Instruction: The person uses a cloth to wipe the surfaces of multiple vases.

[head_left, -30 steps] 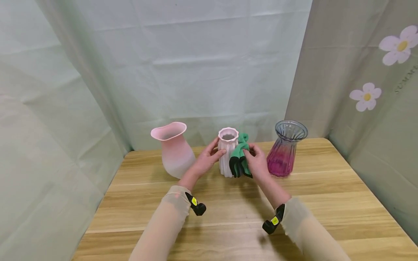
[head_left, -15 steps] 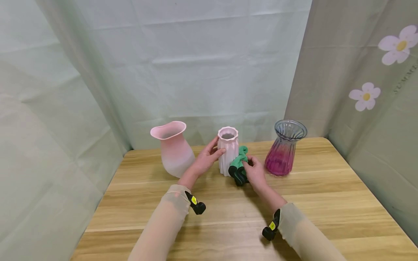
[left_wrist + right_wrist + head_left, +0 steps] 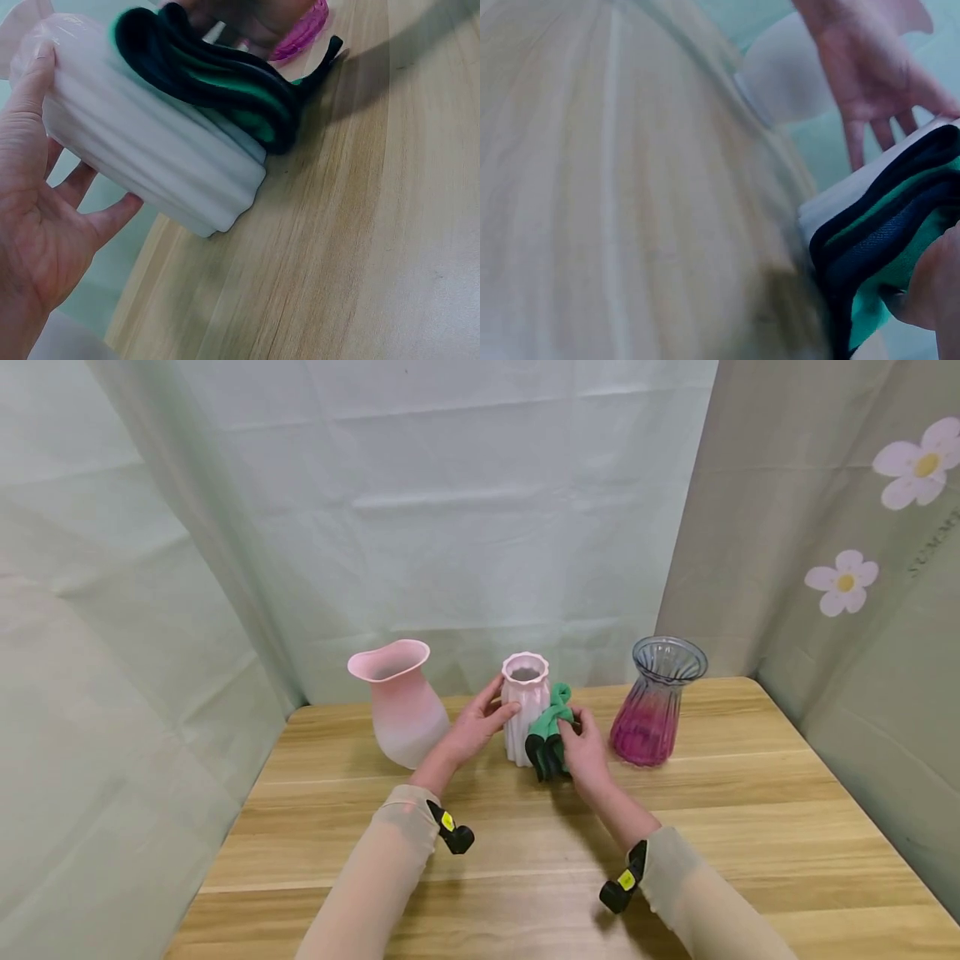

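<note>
Wooden tabletop (image 3: pixel 525 852) carrying three vases. White ribbed vase (image 3: pixel 524 710) at centre, upright, unmoved since half a second ago. Left hand (image 3: pixel 474 727) at its 9 o'clock side, fingers relaxed against the wall, grip as before. Green-and-black glove (image 3: pixel 549 737) pinched in right hand (image 3: pixel 585 752), pressed to the vase's 3 o'clock side, raised slightly from earlier.
</note>
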The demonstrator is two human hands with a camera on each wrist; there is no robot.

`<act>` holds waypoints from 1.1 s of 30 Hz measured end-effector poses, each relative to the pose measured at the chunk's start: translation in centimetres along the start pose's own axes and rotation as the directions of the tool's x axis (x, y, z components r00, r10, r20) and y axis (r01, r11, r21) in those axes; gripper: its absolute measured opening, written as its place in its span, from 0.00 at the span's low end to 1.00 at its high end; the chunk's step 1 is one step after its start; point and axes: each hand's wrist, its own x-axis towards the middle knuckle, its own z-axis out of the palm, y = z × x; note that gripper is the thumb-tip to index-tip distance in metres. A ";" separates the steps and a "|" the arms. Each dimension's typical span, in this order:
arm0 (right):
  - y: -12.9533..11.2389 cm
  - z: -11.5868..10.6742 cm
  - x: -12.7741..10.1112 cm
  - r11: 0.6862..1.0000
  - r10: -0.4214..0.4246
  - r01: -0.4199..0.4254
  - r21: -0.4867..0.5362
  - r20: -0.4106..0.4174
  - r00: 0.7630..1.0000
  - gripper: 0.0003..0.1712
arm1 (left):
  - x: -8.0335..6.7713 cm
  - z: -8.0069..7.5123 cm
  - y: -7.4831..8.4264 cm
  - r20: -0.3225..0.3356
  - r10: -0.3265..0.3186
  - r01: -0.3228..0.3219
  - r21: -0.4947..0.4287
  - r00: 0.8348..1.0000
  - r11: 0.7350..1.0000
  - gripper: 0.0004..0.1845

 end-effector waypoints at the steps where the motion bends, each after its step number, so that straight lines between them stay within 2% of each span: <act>1: -0.4 0.0 0.0 1.000 -0.006 0.006 0.013 0.000 1.000 0.13 | 0.0 0.0 0.0 0.000 0.004 -0.004 -0.002 1.000 1.000 0.38; 10: -4.9 0.2 0.5 0.995 -0.038 0.034 0.093 0.044 0.998 0.13 | 0.2 0.0 0.0 0.002 0.027 -0.027 -0.010 1.000 1.000 0.37; 14: -6.2 0.3 0.7 0.992 -0.036 0.028 0.120 0.061 0.997 0.13 | 0.1 0.1 0.1 0.006 0.024 -0.023 -0.008 1.000 1.000 0.37; 23: -6.2 -0.2 0.9 0.990 -0.053 0.044 0.135 0.070 0.996 0.14 | 0.1 0.0 0.1 0.008 0.015 -0.015 0.005 1.000 1.000 0.38; 28: -6.0 -1.4 0.9 0.993 -0.057 0.053 0.108 0.038 0.998 0.14 | 0.1 0.1 0.2 0.021 0.012 -0.012 0.002 1.000 1.000 0.38; 33: -5.7 -2.9 1.1 0.990 -0.074 0.073 0.122 0.004 0.997 0.13 | -0.2 0.0 0.3 0.012 -0.003 0.003 0.013 1.000 1.000 0.39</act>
